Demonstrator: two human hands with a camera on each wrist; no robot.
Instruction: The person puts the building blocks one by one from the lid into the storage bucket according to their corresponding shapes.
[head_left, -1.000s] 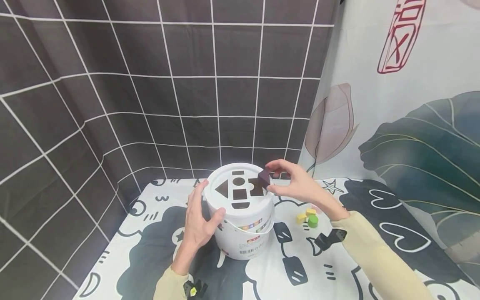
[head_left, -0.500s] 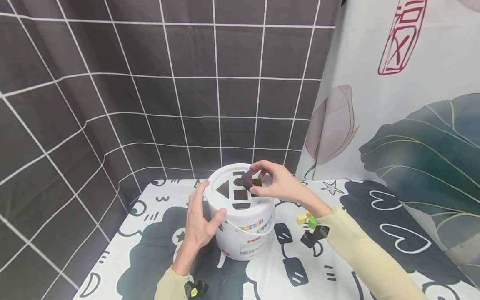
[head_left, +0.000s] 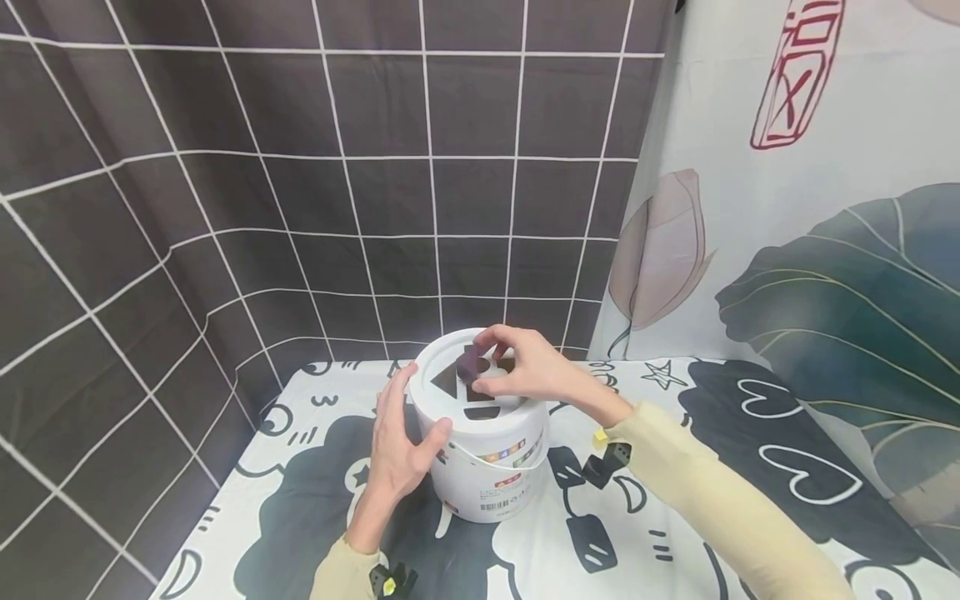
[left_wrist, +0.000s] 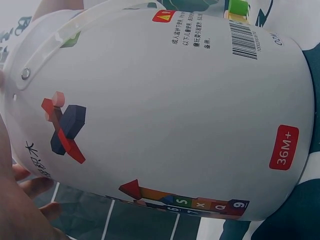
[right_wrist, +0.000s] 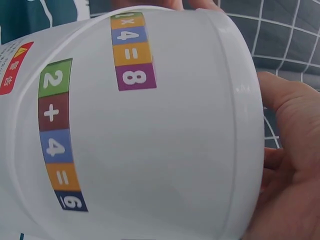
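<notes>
A white bucket (head_left: 483, 475) with a white lid stands upright on the patterned cloth. The lid (head_left: 432, 354) has dark cut-outs of several shapes. My right hand (head_left: 528, 367) is over it, pinching a dark purple block (head_left: 468, 365) between thumb and fingers, close above the holes. Whether the block touches the lid I cannot tell. My left hand (head_left: 401, 437) rests against the bucket's left side near the rim, thumb and fingers spread. The right wrist view shows the bucket's printed wall (right_wrist: 175, 140) and part of the right hand; the block is hidden there.
A yellow block (head_left: 600, 438) lies right of the bucket, partly covered by the right sleeve. A green block (left_wrist: 239, 7) shows in the left wrist view. A dark gridded cloth (head_left: 382, 200) hangs behind; a white floral one (head_left: 675, 242) hangs at right.
My right hand has moved left with the purple block, from the lid's right edge to over its middle. My left hand has stayed against the bucket.
</notes>
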